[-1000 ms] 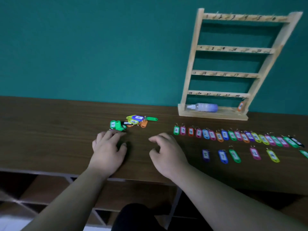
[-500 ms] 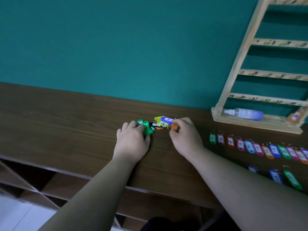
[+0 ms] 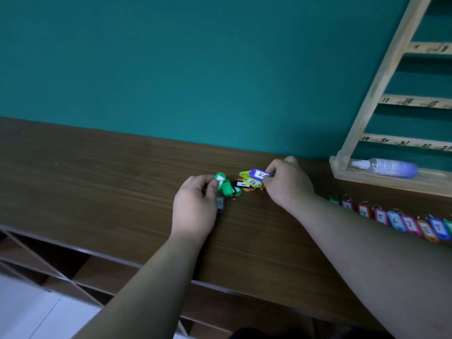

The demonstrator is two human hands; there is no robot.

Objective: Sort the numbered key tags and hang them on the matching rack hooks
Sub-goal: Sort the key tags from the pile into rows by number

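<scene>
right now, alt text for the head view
A left hand pinches a green tag and a right hand a purple tag at a pile of key tags on a brown table. A row of numbered tags and a wooden rack sit to the right.

Both your hands are at the loose pile of key tags [image 3: 241,184] on the wooden table [image 3: 97,179].
Your left hand [image 3: 195,206] pinches a green tag [image 3: 219,181], and a dark red tag [image 3: 220,204] lies flat just beside its fingers. Your right hand [image 3: 288,184] pinches the ring end of a purple tag [image 3: 259,174] lying on a yellow tag [image 3: 252,182]. Off to your right, a row of numbered tags [image 3: 396,220] lies near the wooden rack [image 3: 381,77], whose base holds a bottle [image 3: 386,167] on its side.
</scene>
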